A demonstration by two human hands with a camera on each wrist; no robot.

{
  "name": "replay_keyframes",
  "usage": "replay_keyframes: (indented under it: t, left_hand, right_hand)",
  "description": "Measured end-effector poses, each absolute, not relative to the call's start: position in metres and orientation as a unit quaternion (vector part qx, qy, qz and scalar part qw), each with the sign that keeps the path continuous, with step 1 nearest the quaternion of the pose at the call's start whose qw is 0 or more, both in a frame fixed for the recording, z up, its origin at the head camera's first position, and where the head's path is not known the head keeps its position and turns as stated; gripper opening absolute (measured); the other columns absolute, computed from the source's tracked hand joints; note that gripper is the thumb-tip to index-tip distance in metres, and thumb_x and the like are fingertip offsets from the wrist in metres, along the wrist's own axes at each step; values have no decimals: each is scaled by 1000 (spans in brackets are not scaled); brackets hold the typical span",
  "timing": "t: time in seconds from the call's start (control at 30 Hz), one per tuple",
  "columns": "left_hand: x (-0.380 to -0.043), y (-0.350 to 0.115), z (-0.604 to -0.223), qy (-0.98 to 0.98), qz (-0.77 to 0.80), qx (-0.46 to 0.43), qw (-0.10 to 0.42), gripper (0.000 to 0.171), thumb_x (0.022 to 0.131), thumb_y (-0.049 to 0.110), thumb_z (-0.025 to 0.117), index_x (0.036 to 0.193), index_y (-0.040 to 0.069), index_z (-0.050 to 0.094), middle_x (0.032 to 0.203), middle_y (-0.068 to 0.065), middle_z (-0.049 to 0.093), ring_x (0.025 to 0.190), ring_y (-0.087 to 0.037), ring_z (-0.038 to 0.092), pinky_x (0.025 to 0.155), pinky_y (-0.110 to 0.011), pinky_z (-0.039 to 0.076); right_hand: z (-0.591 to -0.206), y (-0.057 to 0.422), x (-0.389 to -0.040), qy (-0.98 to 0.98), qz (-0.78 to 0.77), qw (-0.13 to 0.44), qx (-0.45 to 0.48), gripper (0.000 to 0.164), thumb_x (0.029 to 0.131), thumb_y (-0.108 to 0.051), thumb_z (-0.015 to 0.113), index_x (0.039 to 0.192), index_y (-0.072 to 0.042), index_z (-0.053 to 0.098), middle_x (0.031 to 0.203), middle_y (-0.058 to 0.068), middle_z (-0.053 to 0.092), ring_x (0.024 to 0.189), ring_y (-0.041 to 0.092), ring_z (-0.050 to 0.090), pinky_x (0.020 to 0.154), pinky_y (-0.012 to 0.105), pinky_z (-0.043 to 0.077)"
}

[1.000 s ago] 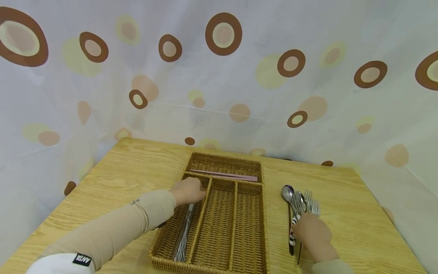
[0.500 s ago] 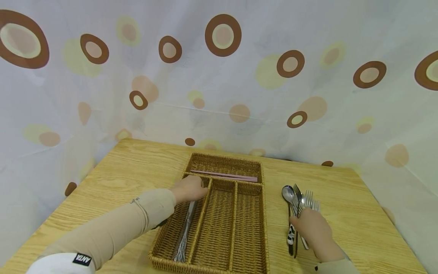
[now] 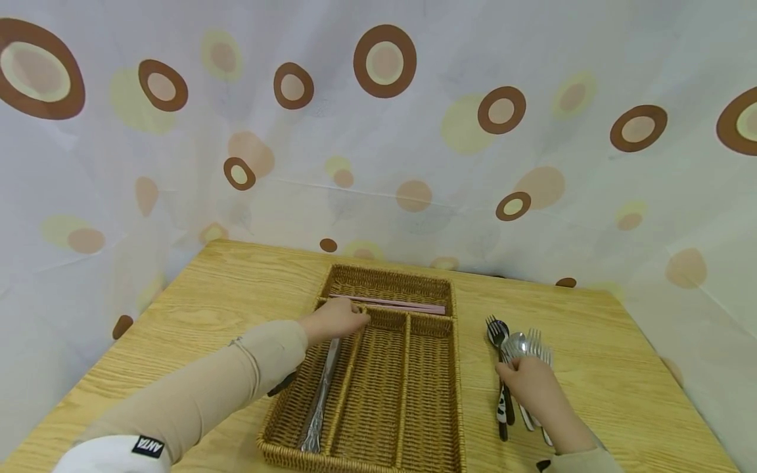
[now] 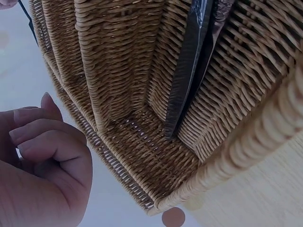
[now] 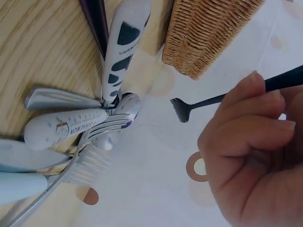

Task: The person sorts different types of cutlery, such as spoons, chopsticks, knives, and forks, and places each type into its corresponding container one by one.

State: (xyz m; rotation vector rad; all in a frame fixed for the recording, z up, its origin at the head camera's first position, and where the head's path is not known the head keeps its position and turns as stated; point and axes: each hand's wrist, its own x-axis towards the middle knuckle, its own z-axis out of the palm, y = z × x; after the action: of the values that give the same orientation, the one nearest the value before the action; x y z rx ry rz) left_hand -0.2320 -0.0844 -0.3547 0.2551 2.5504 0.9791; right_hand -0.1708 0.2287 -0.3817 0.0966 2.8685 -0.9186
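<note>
Drifting a little towards the back and inward since half a second ago, the left hand point(image 3: 336, 320) now sits at the far end of the wicker tray's point(image 3: 459, 394) leftmost compartment, near its divider; from where I stand its fingers look loosely curled with nothing between them, though I can't tell whether it touches the rim. Below it lies a silver knife point(image 3: 322, 397), perhaps two side by side, blade end towards the back, so that hand looks free of any load. Behind the divider, pink chopsticks point(image 3: 436, 309) lie crosswise in the back compartment, just as they did. Moving right, past the tray on the bare wood of the table point(image 3: 242, 282), the bigger change shows: the black fork point(image 5: 181, 111) has swung left, its tines now overlapping the bowl of the dark spoon beside the pile when seen from above. Fingers and thumb of the right hand point(image 3: 532, 384) pinch its handle, and from the wrist it appears held apart from the rest, which to my mind means it has been singled out. Just beside it remain the cow-patterned handle point(image 5: 121, 52), silver forks point(image 3: 537, 345) and a pale blue handle point(image 5: 21, 187).
</note>
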Motion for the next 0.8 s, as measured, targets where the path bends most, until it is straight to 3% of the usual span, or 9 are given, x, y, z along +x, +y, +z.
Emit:
replay_keyframes:
  t: [0.1, 0.17, 0.3, 0.37, 0.5, 0.67, 0.8]
  left_hand:
    - [-234, -84, -354, 907, 361, 86, 197, 42, 96, 27, 45, 58, 15, 58, 43, 7, 24, 41, -9, 21, 50, -26, 32]
    - [-235, -84, -353, 904, 370, 83, 198, 37, 96, 27, 44, 71, 13, 68, 43, 7, 24, 41, -9, 20, 50, -25, 32]
    - [-237, -81, -350, 890, 398, 75, 209, 34, 98, 27, 43, 94, 9, 71, 47, 5, 36, 42, -8, 22, 47, -24, 30]
    - [-237, -79, -349, 880, 418, 69, 214, 34, 98, 27, 44, 97, 7, 70, 54, 4, 47, 43, -7, 28, 46, -23, 30]
    - [-236, -72, -345, 864, 451, 53, 219, 32, 98, 25, 45, 98, 5, 70, 70, 1, 63, 47, -6, 38, 46, -21, 31]
    - [-236, -65, -342, 855, 466, 58, 221, 32, 97, 22, 45, 101, 1, 69, 71, 1, 67, 55, -7, 50, 49, -20, 35]
    - [-237, -59, -341, 849, 474, 64, 224, 33, 97, 23, 44, 100, 1, 69, 69, 2, 66, 54, -7, 51, 48, -20, 32]
  right_hand:
    - [-381, 229, -172, 945, -318, 60, 40, 39, 89, -17, 47, 53, -16, 34, 45, -6, 30, 44, 9, 29, 45, 23, 29]
    - [-382, 229, -173, 937, -340, 62, 49, 34, 90, -17, 45, 56, -11, 43, 46, -6, 31, 45, 9, 32, 46, 24, 31]
    - [-381, 225, -174, 900, -421, 89, 69, 32, 95, -20, 41, 82, 2, 61, 51, -5, 45, 47, 8, 37, 47, 25, 35]
    - [-379, 221, -174, 875, -467, 102, 77, 35, 97, -22, 40, 95, 5, 61, 57, -4, 51, 47, 7, 38, 47, 24, 35]
    - [-375, 210, -172, 836, -531, 119, 72, 35, 100, -24, 39, 98, 5, 59, 64, -4, 56, 47, 5, 36, 47, 22, 34]
    - [-370, 199, -169, 810, -567, 146, 41, 34, 101, -23, 36, 100, 5, 56, 63, -6, 54, 47, 3, 38, 46, 20, 34]
    - [-366, 192, -167, 796, -582, 166, 18, 34, 102, -22, 35, 104, 7, 52, 64, -6, 53, 50, 2, 41, 47, 18, 35]
